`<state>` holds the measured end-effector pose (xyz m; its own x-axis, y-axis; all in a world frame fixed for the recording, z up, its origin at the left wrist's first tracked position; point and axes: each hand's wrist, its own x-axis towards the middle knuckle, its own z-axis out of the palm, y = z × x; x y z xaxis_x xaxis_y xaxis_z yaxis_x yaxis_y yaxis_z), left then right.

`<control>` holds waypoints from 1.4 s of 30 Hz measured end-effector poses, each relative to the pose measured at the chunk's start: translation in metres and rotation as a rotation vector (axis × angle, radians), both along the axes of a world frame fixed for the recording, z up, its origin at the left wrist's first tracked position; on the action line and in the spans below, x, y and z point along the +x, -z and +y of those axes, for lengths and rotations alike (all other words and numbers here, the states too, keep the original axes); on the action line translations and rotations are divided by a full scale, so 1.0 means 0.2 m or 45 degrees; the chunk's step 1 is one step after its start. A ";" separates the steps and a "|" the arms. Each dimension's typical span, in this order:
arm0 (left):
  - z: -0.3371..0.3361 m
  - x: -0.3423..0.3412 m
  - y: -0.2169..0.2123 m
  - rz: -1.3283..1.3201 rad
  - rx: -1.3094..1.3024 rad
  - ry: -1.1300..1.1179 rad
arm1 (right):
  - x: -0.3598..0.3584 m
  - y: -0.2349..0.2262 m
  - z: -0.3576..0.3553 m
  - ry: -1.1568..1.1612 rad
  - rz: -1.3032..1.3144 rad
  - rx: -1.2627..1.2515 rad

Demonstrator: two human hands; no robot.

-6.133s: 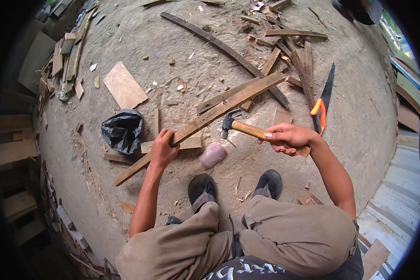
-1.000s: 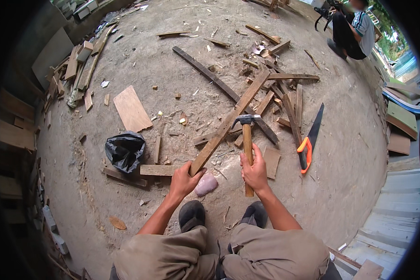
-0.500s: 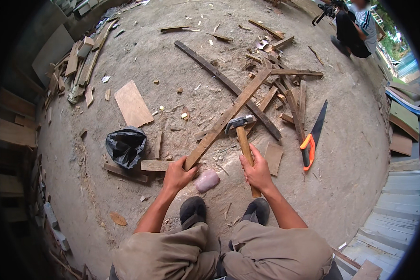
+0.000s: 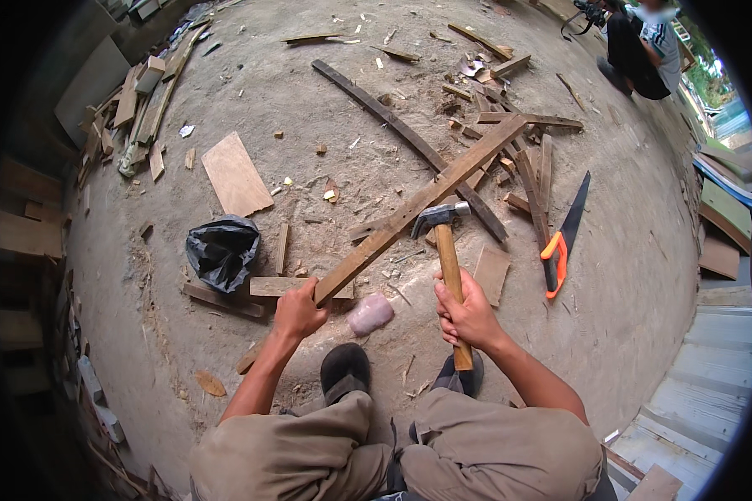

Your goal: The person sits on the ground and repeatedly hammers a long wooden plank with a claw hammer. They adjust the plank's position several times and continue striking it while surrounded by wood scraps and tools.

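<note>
My left hand point(image 4: 300, 308) is closed around the near end of a long wooden batten point(image 4: 426, 200), which slants away to the upper right over other scrap wood. In my right hand point(image 4: 466, 313) is a claw hammer point(image 4: 448, 259), gripped by its wooden handle. Its dark metal head points away from me, beside or against the batten; I cannot tell whether they touch. A dark wooden strip point(image 4: 393, 134) lies crossing beneath the batten. Between my hands, on the ground, sits a pinkish, rounded block point(image 4: 370, 315).
A handsaw point(image 4: 562, 250) with an orange-and-black handle lies to the right, near a heap of wood scraps point(image 4: 536, 167). At left are a black plastic bag point(image 4: 223, 252) and a thin board point(image 4: 237, 174). A person point(image 4: 641, 50) with a camera crouches at the far right.
The batten's far end has swung to the right, while my left hand moved slightly left and up. My right hand shifted a little right with the hammer.
</note>
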<state>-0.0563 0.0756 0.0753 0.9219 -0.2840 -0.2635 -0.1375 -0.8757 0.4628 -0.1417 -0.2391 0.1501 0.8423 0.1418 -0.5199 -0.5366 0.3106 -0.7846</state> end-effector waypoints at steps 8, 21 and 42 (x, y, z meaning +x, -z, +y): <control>0.03 0.30 -0.14 -0.232 -0.160 0.332 | -0.02 -0.22 0.02 -0.003 0.025 0.015; 0.97 0.65 -0.19 -0.426 0.559 0.031 | -0.23 -0.49 -0.47 -0.132 0.423 -0.202; -0.15 -0.14 0.23 0.249 -0.264 0.180 | -0.51 0.52 -0.90 -0.225 0.232 -0.831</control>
